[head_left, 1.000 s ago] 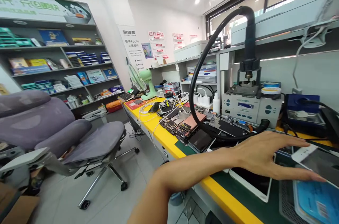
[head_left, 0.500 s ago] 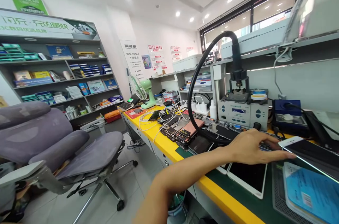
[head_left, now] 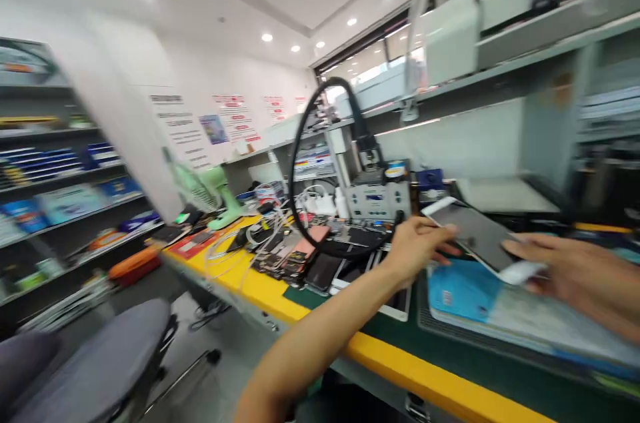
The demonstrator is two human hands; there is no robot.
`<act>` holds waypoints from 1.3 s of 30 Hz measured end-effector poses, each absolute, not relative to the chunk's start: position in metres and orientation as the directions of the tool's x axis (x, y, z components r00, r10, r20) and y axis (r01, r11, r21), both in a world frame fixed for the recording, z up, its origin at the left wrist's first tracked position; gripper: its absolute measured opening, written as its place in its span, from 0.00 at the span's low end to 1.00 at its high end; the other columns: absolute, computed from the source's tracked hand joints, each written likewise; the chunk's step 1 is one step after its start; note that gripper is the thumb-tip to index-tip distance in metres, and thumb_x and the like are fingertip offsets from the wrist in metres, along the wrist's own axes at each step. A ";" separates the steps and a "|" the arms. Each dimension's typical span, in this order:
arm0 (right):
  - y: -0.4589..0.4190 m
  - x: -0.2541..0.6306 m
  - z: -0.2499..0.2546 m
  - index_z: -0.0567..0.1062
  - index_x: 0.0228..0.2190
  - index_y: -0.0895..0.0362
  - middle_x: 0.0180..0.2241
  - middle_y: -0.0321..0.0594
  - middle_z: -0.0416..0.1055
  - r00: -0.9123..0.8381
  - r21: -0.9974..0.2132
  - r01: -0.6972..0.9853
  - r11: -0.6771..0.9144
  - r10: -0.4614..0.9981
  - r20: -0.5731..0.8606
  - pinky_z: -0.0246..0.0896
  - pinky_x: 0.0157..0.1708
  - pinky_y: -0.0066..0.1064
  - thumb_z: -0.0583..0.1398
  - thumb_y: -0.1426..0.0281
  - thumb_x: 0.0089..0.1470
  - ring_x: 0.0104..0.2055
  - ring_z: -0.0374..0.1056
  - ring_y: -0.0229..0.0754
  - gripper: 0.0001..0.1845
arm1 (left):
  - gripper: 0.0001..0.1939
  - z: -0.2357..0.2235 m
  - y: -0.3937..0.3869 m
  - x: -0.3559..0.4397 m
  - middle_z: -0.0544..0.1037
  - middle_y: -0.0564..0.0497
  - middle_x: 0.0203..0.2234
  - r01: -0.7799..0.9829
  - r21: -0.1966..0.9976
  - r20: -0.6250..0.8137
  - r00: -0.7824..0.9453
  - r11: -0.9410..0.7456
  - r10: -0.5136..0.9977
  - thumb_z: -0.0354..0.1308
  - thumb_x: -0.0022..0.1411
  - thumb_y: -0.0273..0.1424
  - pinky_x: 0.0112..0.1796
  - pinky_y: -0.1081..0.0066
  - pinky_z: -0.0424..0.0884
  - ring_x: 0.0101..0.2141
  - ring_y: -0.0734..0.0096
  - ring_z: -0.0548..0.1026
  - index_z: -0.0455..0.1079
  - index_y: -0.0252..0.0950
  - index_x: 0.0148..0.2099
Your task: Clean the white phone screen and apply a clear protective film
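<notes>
A white smartphone [head_left: 473, 233] with a dark screen is held tilted above the blue-and-clear plastic case [head_left: 463, 293] on the bench. My left hand [head_left: 417, 246] pinches the near left edge of the phone between thumb and fingers. The lower right end is gripped by my right hand [head_left: 575, 266], its thumb lying over the screen; that hand is smeared by motion. Behind my left forearm, a white-framed phone or panel [head_left: 399, 303] lies on the green mat [head_left: 395, 336], partly covered by the arm.
A hot-air station [head_left: 377, 199] with a looping black hose [head_left: 295, 163] stands behind my left hand. Stacked phone parts [head_left: 285, 253] and white cables fill the bench to the left. A green fan [head_left: 220, 193] is at the far end, an office chair [head_left: 110, 363] at lower left.
The view has swung right, bringing my right hand into sight on the phone's lower end. My left hand still touches the phone's left side.
</notes>
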State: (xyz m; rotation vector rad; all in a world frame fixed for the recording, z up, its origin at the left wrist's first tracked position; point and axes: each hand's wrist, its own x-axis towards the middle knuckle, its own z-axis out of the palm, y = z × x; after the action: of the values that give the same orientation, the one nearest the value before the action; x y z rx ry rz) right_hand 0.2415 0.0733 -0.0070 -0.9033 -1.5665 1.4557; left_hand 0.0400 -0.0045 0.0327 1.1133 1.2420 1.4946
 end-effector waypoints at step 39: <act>0.036 0.222 0.018 0.72 0.49 0.59 0.41 0.45 0.73 -0.609 -0.991 -0.070 -0.115 0.792 -0.049 0.77 0.28 0.34 0.70 0.62 0.49 0.39 0.73 0.45 0.28 | 0.16 0.025 -0.009 0.043 0.79 0.45 0.41 -0.438 0.892 0.007 0.264 0.113 0.965 0.60 0.58 0.28 0.40 0.64 0.72 0.40 0.60 0.77 0.70 0.37 0.49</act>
State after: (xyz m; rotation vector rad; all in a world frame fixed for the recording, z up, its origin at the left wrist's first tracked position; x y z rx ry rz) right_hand 0.2223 0.0355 0.0177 -0.8121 -1.5403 1.7895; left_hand 0.0427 -0.0090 0.0252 0.9391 0.7082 1.1657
